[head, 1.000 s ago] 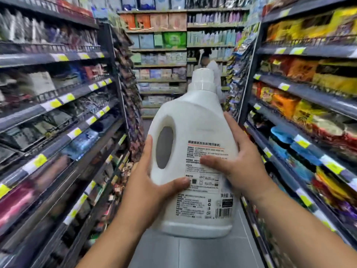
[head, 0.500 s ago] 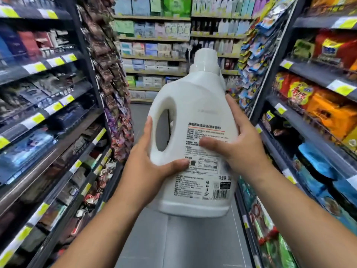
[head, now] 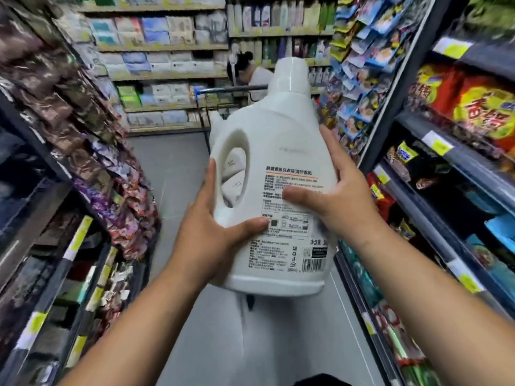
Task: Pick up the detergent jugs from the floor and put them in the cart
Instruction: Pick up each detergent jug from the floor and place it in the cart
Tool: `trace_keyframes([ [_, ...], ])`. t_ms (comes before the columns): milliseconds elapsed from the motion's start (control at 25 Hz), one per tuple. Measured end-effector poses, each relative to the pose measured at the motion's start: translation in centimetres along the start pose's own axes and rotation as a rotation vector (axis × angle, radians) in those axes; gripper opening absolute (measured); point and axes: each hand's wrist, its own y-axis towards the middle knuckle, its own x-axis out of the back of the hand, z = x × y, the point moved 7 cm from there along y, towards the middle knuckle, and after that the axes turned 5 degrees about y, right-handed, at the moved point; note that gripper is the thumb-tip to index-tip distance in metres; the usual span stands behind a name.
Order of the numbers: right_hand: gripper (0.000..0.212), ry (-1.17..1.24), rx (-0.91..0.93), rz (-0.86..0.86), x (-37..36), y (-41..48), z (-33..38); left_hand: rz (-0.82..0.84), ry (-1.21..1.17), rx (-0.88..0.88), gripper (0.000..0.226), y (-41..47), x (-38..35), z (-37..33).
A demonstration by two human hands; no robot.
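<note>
While the jug (head: 278, 151) is off the floor (head: 178, 168), held near upright between both hands, it is not yet in the cart (head: 234, 89), seen just beyond them. The left hand (head: 211, 232) grips the handle side, thumb across the front; the right hand (head: 340, 201) wraps the other side, thumb on the label (head: 292, 176). It is smooth white moulded plastic with rounded shoulders, an oval handle hole and a wide cap (head: 291, 76); whether more jugs wait below is hidden.

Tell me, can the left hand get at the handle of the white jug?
Probably yes: the left hand grips the jug right beside its handle, and nothing covers the handle opening.
</note>
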Motion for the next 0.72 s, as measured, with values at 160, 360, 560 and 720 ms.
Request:
trace_keyframes([
  [160, 0.098, -0.034, -0.048, -0.026, 0.7, 8.1, -5.9, 0.025, 0.054, 0.035, 0.129, 8.9, -2.2, 3.9],
  [360, 0.105, -0.028, -0.150, 0.038, 2.3, 17.9, -15.8, -0.011, 0.064, 0.131, 0.125, 18.5, -6.8, 10.7],
  [560, 0.114, -0.187, -0.309, 0.144, 4.8, 26.3, -25.2, -0.056, 0.004, 0.290, 0.127, 25.5, -12.6, 17.5],
  [720, 0.115, -0.348, -0.359, 0.248, 6.0, 30.3, -30.6, -0.051, 0.008, 0.407, 0.128, 28.4, -15.9, 21.6],
])
